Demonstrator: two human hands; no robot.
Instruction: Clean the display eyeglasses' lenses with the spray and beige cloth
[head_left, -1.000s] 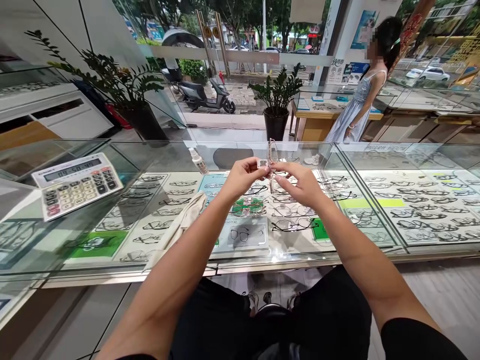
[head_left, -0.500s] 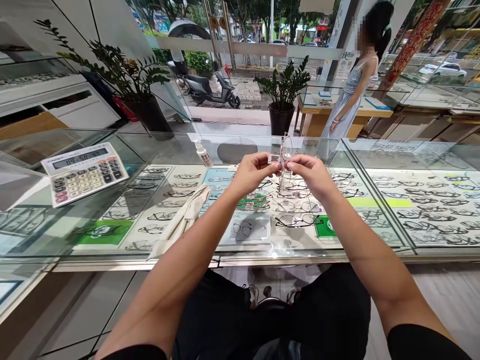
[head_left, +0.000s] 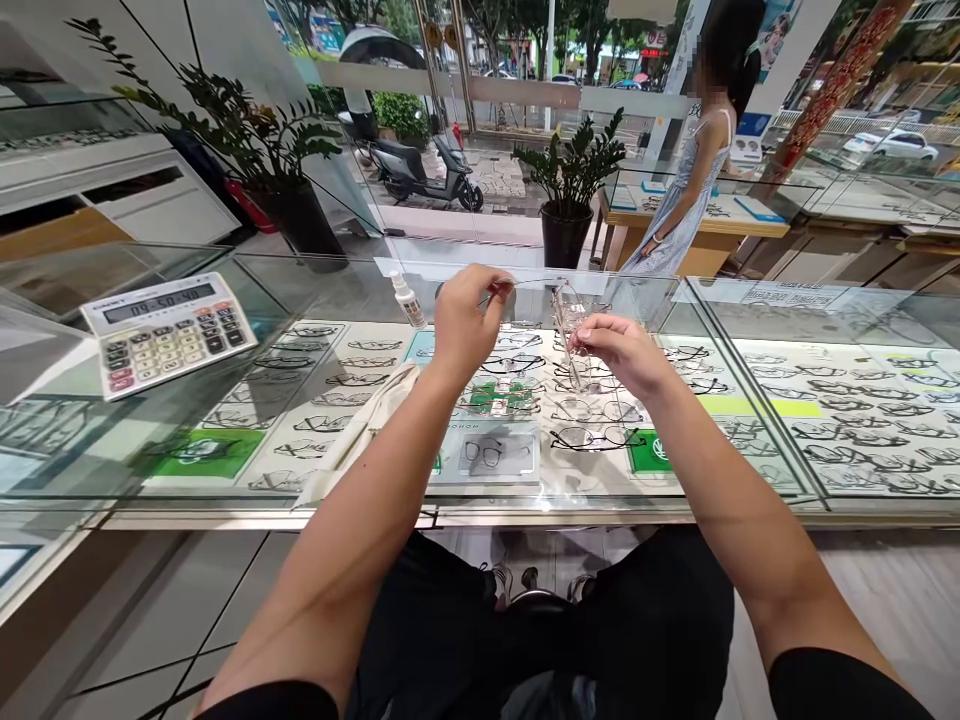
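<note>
Above the glass counter, both my hands hold a pair of thin-rimmed eyeglasses. My left hand pinches the end of one temple arm, which stretches out to the left. My right hand grips the frame near its front with thumb and fingers. The lenses look clear and the rim pale pinkish, seen nearly edge-on. Beneath the glass, rows of spectacle frames lie on light trays. A cream cloth rests on the counter beside my left forearm.
A white spray bottle stands beyond my left hand. At the left lies a calculator. The glass counter has its front edge near my knees. A potted plant and a person in a light dress are behind it.
My left hand has moved left and up, from the middle of the eyeglasses to a temple arm's end, with that arm now spread out. My right hand still grips the frame.
</note>
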